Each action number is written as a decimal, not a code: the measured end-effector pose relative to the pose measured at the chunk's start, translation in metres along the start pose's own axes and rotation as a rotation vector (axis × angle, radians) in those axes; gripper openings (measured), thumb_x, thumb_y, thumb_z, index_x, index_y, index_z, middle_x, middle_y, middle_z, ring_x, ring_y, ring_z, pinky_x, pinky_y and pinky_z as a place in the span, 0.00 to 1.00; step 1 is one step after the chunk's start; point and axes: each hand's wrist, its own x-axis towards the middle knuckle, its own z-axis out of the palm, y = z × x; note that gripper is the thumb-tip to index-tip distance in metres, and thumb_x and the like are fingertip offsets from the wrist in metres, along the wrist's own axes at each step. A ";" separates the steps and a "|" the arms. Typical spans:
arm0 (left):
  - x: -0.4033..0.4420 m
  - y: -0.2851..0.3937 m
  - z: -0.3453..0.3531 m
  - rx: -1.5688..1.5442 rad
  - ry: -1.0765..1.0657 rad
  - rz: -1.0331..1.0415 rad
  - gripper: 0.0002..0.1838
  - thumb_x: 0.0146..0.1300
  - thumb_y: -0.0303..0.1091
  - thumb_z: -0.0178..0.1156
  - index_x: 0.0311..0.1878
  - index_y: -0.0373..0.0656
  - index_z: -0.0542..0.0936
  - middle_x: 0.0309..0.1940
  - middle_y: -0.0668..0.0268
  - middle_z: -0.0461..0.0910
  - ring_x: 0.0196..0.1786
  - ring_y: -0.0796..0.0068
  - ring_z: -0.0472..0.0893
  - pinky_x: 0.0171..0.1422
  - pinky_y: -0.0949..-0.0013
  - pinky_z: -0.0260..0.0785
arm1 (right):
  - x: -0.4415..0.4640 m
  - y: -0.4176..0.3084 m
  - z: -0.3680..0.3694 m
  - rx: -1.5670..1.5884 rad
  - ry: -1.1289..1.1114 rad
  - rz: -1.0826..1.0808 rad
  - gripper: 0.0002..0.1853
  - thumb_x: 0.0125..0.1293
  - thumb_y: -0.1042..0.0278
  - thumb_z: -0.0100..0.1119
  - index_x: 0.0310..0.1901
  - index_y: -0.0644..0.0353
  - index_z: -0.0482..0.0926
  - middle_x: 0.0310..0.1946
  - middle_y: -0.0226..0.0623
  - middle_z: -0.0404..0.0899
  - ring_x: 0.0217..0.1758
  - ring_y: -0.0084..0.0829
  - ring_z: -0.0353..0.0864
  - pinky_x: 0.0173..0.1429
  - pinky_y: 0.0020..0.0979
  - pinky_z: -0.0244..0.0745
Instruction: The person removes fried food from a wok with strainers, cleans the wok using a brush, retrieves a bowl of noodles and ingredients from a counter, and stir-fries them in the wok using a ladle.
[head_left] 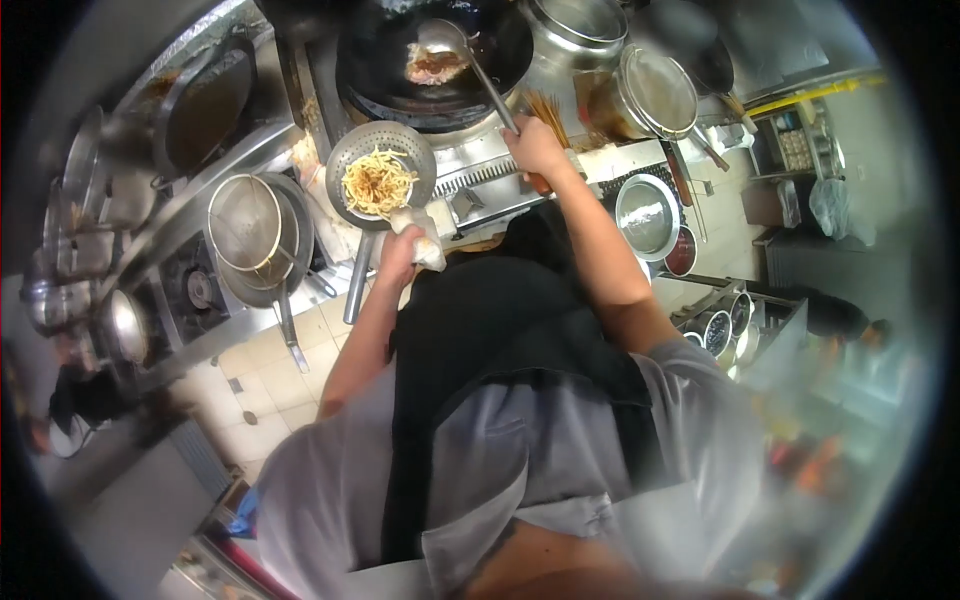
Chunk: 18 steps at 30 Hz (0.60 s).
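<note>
My right hand (pixel 537 148) is closed round the handle of a ladle (pixel 487 82). The ladle's bowl reaches into a dark wok (pixel 500 40) at the top of the view, over some brownish food (pixel 436 66). My left hand (pixel 398 256) grips a bunched white cloth (pixel 428 247) just below a perforated strainer (pixel 340 150). Pale noodle-like strips with brown sauce (pixel 378 184) lie in the strainer. Its metal handle (pixel 358 285) slants down past the left of my left hand, apart from the fingers as far as I can see.
Left, a wire-mesh strainer (pixel 243 222) rests over a pan beside a burner (pixel 199 288). At the right stand a pot with a mesh strainer (pixel 660 92), a metal bowl (pixel 648 216) and a container of red sauce (pixel 682 252). A bamboo brush (pixel 545 108) stands by the wok.
</note>
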 end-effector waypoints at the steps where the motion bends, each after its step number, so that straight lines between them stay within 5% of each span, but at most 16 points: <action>1: 0.004 -0.005 -0.001 -0.012 0.002 -0.007 0.17 0.56 0.28 0.59 0.47 0.26 0.77 0.39 0.56 0.81 0.39 0.65 0.83 0.44 0.63 0.75 | -0.006 -0.017 -0.018 0.098 -0.135 0.112 0.17 0.68 0.60 0.56 0.48 0.67 0.80 0.26 0.56 0.82 0.22 0.46 0.84 0.35 0.43 0.80; 3: 0.008 -0.008 0.001 -0.027 0.008 -0.013 0.16 0.57 0.29 0.59 0.45 0.25 0.78 0.38 0.56 0.82 0.38 0.65 0.83 0.43 0.64 0.74 | -0.016 -0.037 -0.038 0.213 -0.289 0.232 0.19 0.68 0.59 0.57 0.51 0.67 0.79 0.23 0.53 0.81 0.20 0.43 0.83 0.33 0.41 0.80; 12: 0.020 -0.019 0.006 0.021 -0.036 0.049 0.17 0.58 0.28 0.59 0.49 0.29 0.78 0.40 0.58 0.82 0.41 0.66 0.83 0.47 0.64 0.75 | -0.008 -0.036 -0.035 0.134 -0.132 0.298 0.17 0.68 0.63 0.56 0.52 0.67 0.79 0.24 0.54 0.82 0.19 0.43 0.84 0.30 0.39 0.81; 15: 0.023 -0.031 -0.001 0.057 0.054 0.071 0.17 0.57 0.27 0.58 0.49 0.29 0.78 0.40 0.59 0.82 0.41 0.66 0.82 0.47 0.64 0.75 | -0.013 -0.035 -0.045 0.195 -0.245 0.302 0.18 0.68 0.62 0.56 0.52 0.68 0.79 0.27 0.56 0.82 0.21 0.44 0.84 0.33 0.41 0.81; 18: 0.029 -0.038 -0.007 0.041 -0.021 0.019 0.32 0.52 0.33 0.63 0.57 0.22 0.69 0.47 0.51 0.77 0.48 0.60 0.80 0.53 0.62 0.73 | 0.000 -0.018 -0.033 0.228 -0.311 0.225 0.18 0.69 0.61 0.55 0.51 0.68 0.79 0.28 0.57 0.82 0.25 0.47 0.85 0.36 0.43 0.81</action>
